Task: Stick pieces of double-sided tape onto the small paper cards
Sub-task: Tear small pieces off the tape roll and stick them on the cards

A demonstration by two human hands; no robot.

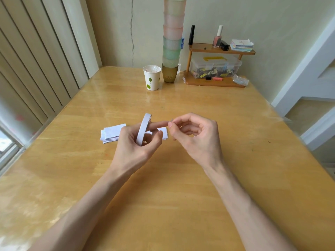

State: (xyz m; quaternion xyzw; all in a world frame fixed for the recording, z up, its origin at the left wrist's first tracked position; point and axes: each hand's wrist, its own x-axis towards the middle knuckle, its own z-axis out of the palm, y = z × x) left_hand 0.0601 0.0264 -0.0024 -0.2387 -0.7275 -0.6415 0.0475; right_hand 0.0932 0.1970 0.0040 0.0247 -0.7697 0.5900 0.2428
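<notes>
A white roll of double-sided tape (143, 129) stands on edge in my left hand (134, 144), whose index finger passes through its hole while the other fingers curl round it. My right hand (195, 136) is just to the right of the roll, thumb and forefinger pinching a small bit of tape (171, 121) at the tip of my left index finger. A small pile of white paper cards (112, 133) lies on the wooden table (163, 187) behind my left hand. One more card (164, 133) shows between my two hands, partly hidden.
At the table's far side stand a paper cup (152, 77), a tall stack of plastic cups (173, 38) and a small wooden shelf (217, 67) with a clear box, bottles and paper notes. A window and blinds are on the left.
</notes>
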